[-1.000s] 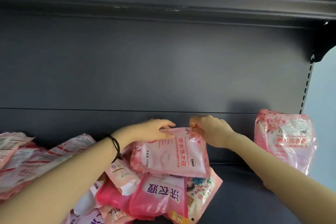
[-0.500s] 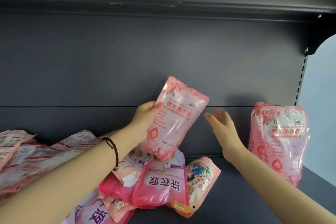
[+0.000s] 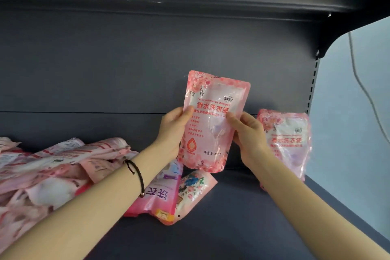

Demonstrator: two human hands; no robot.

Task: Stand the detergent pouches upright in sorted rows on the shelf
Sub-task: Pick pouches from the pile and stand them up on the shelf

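1. Both hands are gripping the pouch [image 3: 211, 124] now. Half a second ago only the left hand [image 3: 173, 131] was holding it, tilted, while the right hand [image 3: 249, 133] was hovering open beside it. A second ago it was lying on the heap.
2. It is now sitting upright in the air, printed front facing the camera and top edge up.
3. Left hand: the thumb is pressing on the front at the pouch's left edge and the fingers are curling round behind it.
4. Right hand: the thumb is lying on the front near the right edge, and the fingers are wrapping behind, out of sight.
5. That pouch is hanging clear of the shelf [image 3: 232, 228], in front of the dark back panel [image 3: 126, 69]. Its bottom edge is floating just above the floral pouch [image 3: 194, 190].
6. Over on the right, a standing pouch [image 3: 289, 141] of the same print is leaning upright against the back panel near the shelf's end. It is just beside the right wrist, and I cannot tell whether they are touching.
7. On the left, a pile [image 3: 52, 167] of pink pouches is lying flat and jumbled.
8. A pink pouch [image 3: 156, 198] is lying at the pile's right edge, partly under the left forearm, with the floral pouch touching it on the right.
9. A dark cord [image 3: 137, 175] is circling the left wrist.
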